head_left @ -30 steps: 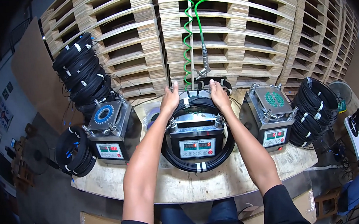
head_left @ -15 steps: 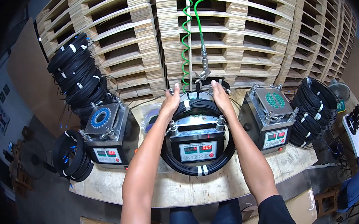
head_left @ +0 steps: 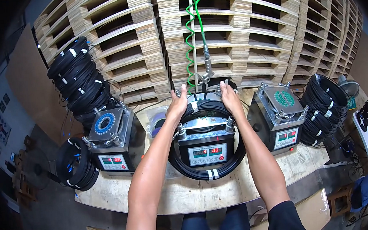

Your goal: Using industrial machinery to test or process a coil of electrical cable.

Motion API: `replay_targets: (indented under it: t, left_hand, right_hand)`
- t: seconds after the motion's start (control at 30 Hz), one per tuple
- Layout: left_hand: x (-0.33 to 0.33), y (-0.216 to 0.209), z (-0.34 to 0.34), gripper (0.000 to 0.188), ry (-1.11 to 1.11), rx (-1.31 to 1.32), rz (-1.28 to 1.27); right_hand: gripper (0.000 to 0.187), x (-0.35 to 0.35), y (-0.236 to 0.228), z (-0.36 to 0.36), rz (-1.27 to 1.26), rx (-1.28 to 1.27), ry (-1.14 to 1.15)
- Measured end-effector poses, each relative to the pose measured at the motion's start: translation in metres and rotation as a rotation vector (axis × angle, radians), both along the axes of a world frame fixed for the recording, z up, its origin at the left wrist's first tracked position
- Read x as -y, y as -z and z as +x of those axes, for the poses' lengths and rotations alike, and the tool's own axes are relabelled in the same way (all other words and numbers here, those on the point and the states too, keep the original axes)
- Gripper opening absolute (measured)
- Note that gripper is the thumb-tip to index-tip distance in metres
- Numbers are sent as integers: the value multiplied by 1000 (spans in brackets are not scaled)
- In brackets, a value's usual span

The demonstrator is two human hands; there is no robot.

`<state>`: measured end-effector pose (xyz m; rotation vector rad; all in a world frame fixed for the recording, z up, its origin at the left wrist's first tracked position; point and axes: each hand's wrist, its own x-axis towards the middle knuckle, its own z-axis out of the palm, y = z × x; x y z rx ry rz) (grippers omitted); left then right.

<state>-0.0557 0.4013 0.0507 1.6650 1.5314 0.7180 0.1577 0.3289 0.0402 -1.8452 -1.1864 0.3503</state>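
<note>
My left hand (head_left: pixel 177 106) and my right hand (head_left: pixel 231 101) reach to the two far corners of the middle metal press-like machine (head_left: pixel 185 156), which has a lit red digital display. Each hand is closed around a far corner post, thumbs raised; the fingers beyond are partly hidden. A coil of black cable (head_left: pixel 182 169), bound with white tape, rings this machine, lying low at its front and over its top at the back. My forearms pass on either side of the coil.
Similar machines stand left (head_left: pixel 112 161), with a blue ring on top, and right (head_left: pixel 286 137), with green inserts. Black cable coils are stacked at left (head_left: pixel 75 76) and right (head_left: pixel 322 108). A green coiled air hose (head_left: pixel 189 36) hangs before wooden pallets (head_left: pixel 245 19).
The whole view has shifted slightly, with the machines appearing a little to the right. Both hands stay at the far corners, their fingers slightly changed in pose.
</note>
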Motion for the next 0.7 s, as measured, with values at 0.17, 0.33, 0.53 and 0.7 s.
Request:
replay_targets:
  t: [0.17,0.33,0.53,0.7]
  left_hand:
    - [4,-3,1,104,-17,-27,48]
    - [5,-4,7,99,-2,6,119]
    - [-5,2,-1,85,-28,-6,113]
    - [15,-18,3,87,-60,-141,98]
  right_hand:
    - [76,-13,12,9,111,-217,-150]
    - [78,-33,12,10,49,-116,-62]
    - [74,-16,-3,-2,-108,6,65]
    - [74,-10,-8,0,-95,34,47]
